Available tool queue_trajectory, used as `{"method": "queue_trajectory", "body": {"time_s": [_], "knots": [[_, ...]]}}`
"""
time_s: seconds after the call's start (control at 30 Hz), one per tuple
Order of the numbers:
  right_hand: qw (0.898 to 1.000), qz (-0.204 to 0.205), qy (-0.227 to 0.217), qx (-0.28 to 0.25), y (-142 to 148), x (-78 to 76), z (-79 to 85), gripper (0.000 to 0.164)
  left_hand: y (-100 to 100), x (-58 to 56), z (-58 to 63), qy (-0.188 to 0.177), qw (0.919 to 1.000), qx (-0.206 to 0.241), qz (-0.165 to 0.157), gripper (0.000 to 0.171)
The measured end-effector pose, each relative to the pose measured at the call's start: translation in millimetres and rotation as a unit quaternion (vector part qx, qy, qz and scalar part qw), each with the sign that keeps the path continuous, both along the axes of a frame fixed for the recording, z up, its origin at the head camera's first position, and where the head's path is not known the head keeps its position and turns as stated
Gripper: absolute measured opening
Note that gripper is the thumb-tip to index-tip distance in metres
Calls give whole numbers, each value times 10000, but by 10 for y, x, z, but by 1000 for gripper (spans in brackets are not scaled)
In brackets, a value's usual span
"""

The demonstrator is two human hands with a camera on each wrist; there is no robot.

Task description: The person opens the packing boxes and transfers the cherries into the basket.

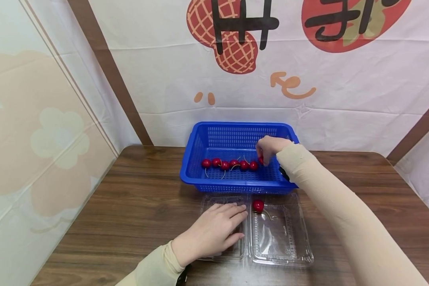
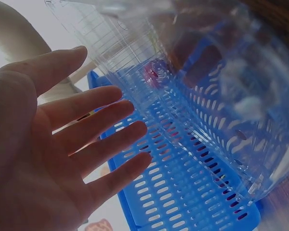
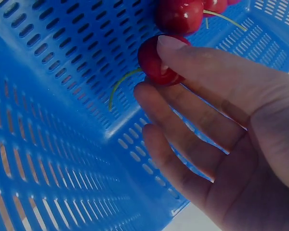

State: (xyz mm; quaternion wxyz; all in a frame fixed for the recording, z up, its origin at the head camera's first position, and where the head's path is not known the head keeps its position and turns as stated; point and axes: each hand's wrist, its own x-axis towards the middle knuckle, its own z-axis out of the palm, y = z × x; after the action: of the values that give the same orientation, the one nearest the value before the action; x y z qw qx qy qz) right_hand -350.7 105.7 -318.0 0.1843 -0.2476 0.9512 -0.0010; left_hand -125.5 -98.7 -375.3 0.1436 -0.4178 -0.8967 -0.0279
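Inside the blue basket (image 1: pixel 236 186), my right hand (image 1: pixel 269 147) pinches a red cherry (image 3: pixel 156 60) between thumb and fingers; its green stem sticks out to the side. A row of several stemmed cherries (image 1: pixel 225 165) lies on the basket floor to the left of that hand. My left hand (image 1: pixel 216 227) rests with fingers extended on the left half of an open clear plastic clamshell box (image 1: pixel 279 260), in front of the basket. One cherry (image 1: pixel 258 205) with a stem sits in the far left corner of the box's right half.
Under the basket and box is a brown wood-grain table (image 1: pixel 128 206). Behind the basket hangs a white printed cloth (image 1: pixel 164 79), close to its back rim. Another pale cloth panel (image 1: pixel 39 139) borders the table on the left.
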Motion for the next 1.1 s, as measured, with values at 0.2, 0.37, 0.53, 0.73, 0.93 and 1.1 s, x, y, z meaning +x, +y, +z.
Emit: {"method": "queue_trajectory", "body": {"time_s": [0.2,0.37,0.53,0.73,0.93,1.1], "knots": [[9999,-96,-115,-75,0,-7,-31,27,-2,-3,6,11,10000,-14,6,48],[9997,-91,-217,-97,10,-11,-77,27,4,-5,3,38,10000,-13,-19,48],[9996,-15,-274,-93,9,-22,-112,27,5,-4,-1,1,10000,-17,-6,48],[9994,-42,-329,-107,10,-24,-126,27,7,-3,-3,-1,10000,-21,-6,48],[9994,-28,-336,-106,17,-13,-122,27,9,-4,-9,-9,10000,-14,-9,48],[9997,53,-248,-42,-1,5,-107,28,11,-9,-17,-16,10000,-16,-7,48]]}}
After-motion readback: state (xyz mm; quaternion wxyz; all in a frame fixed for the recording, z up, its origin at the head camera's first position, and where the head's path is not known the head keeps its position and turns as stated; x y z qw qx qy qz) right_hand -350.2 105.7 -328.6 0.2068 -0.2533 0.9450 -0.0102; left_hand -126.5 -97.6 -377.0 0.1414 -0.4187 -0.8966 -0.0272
